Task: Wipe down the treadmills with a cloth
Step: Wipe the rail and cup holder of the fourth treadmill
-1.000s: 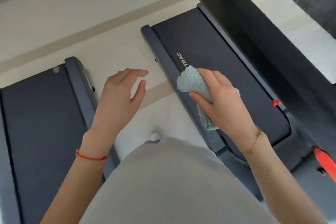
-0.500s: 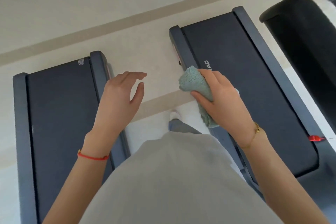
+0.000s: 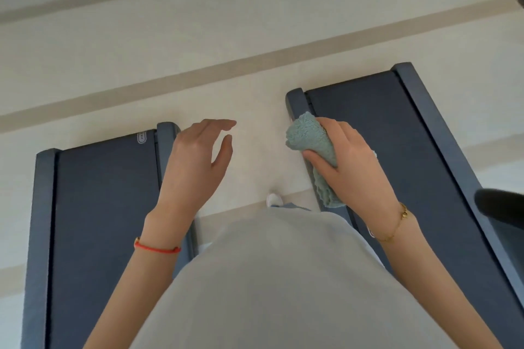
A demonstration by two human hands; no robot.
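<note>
While its fingers (image 3: 338,133) curl round a bunched green cloth (image 3: 312,144) right of centre, the right hand (image 3: 357,167) hovers over the right treadmill (image 3: 397,133); the left hand (image 3: 195,164), fingers loosely spread, holds nothing beside the left treadmill (image 3: 99,207).

I see my right hand (image 3: 354,167) gripping a bunched teal cloth (image 3: 314,147) between two dark treadmills (image 3: 99,207), my left hand (image 3: 195,161) relaxed and empty.
</note>
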